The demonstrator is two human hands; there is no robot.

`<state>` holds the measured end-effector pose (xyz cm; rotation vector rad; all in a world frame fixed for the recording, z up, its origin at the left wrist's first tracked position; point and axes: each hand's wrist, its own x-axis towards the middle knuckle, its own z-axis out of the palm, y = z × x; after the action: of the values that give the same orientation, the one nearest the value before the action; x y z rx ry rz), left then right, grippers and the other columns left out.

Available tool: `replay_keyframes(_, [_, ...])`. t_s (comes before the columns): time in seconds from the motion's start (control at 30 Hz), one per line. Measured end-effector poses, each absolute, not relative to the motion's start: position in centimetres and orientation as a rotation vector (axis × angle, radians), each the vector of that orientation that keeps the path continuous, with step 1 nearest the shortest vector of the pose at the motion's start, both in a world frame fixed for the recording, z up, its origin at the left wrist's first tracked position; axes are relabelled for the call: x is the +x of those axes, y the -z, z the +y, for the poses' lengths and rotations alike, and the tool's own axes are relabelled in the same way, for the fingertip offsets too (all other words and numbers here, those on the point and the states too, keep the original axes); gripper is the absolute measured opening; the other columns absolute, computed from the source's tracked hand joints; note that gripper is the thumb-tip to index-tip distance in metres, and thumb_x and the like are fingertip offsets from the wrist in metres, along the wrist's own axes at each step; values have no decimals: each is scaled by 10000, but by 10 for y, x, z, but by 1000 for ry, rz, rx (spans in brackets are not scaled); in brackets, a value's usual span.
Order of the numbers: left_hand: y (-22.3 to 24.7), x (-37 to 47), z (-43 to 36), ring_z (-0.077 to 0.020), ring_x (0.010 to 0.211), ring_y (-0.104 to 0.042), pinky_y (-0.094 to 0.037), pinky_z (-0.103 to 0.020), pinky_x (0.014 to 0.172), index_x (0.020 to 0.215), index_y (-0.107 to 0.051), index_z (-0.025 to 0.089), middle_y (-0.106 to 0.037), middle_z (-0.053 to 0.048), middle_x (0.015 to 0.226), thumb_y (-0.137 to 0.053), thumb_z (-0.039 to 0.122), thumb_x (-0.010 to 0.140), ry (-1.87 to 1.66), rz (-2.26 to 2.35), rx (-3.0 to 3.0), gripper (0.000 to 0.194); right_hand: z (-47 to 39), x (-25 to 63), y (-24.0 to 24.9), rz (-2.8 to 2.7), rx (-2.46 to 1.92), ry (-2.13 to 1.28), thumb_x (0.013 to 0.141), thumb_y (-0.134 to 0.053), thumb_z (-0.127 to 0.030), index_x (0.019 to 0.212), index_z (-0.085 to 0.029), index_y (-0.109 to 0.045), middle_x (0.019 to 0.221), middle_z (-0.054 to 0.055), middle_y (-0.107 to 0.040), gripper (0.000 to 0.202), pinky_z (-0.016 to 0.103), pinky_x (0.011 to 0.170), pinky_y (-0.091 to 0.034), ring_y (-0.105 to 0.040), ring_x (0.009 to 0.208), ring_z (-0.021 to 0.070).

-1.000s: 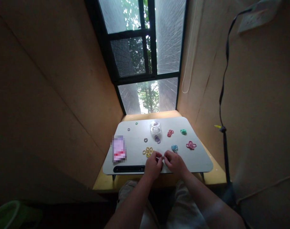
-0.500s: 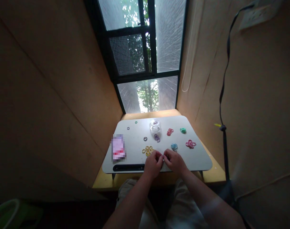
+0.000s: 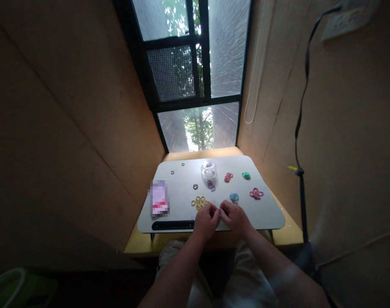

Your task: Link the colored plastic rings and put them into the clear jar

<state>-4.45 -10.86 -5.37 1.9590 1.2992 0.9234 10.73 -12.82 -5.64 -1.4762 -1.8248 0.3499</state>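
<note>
My left hand (image 3: pixel 207 219) and my right hand (image 3: pixel 233 216) meet over the front of a white lap table (image 3: pixel 178 207). Both are closed, fingertips pinched close together; whatever lies between them is too small to make out. Just beyond my left hand is a cluster of yellow rings (image 3: pixel 199 202), which look like small elastic bands. Blue bands (image 3: pixel 234 197) lie just past my right hand. Farther back are purple bands (image 3: pixel 211 185), red bands (image 3: pixel 228 177), green bands (image 3: pixel 246 175) and pink bands (image 3: pixel 256 193).
A clear round jar (image 3: pixel 209 171) stands at the back middle. On the left lies a blurred pink and lilac packet (image 3: pixel 159 199), above a black slot (image 3: pixel 172 225) in the tabletop. A few single bands (image 3: pixel 195 187) are scattered left. A dark cord (image 3: pixel 300 128) hangs at right.
Almost nothing differs. Both hands stay pinched together in the same place, with at most a slight shift of the fingers.
</note>
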Motion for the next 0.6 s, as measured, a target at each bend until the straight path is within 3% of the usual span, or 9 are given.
replay_keyframes(0.6, [53,-45,-110,-122,628,-517,-340,-243,608,753,-554,187,-572,16,659,-513,357,860,-927,1298,1973,205,-128,107,56,-1806,-1474,-344,828,-495,-248,726,-213,-526,639,-20,-569,112,233,576,-329,-511,597,128])
